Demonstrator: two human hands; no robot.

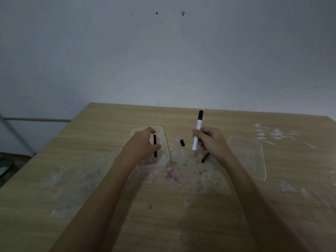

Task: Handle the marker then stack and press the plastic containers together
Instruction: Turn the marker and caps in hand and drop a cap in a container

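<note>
Left hand (143, 145): held over the clear container on the left, fingers curled; a thin black stick (155, 146) is pinched upright between thumb and fingertips.
Right hand (211, 140): closed around the marker, fingers wrapped on its lower barrel, raised just above the worktop.
Marker (197, 130): white barrel, black end pointing up and away, tilted slightly to the right; the lower end is seen open and white below the fist.
Left container (164, 142): clear plastic, set on the worktop under the left hand, its rim seen to the right of the fingers.
Right container (254, 157): clear and shallow, lying flat on the right, well apart from the left one and not stacked.
Small black cap (182, 142): lying on the worktop between the two hands.
Second black piece (205, 158): partly hidden beneath the right hand, resting on the worktop.
Worktop (109, 188): pale wood grain, smudged, with a red and blue scribble (172, 174) near the centre.
</note>
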